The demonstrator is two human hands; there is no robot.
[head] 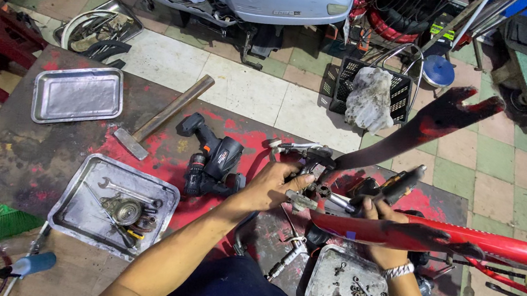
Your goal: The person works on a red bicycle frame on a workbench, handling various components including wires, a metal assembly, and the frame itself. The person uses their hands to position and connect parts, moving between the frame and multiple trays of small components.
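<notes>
Both my hands are on the red bike frame (pixel 463 239); its long axis runs off to my right. Left hand (pixel 270 188) grips the metal fitting (pixel 305 201) at its near end. Right hand (pixel 385 236), wrapped around the frame, holds a black tool (pixel 396 185).

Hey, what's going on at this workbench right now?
A person is working on a red bike frame lying across a worn red workbench. The left hand grips a metal part at the frame's end, and the right hand holds a black-handled tool against it. A cordless drill, a hammer and metal trays of small parts sit nearby.
</notes>
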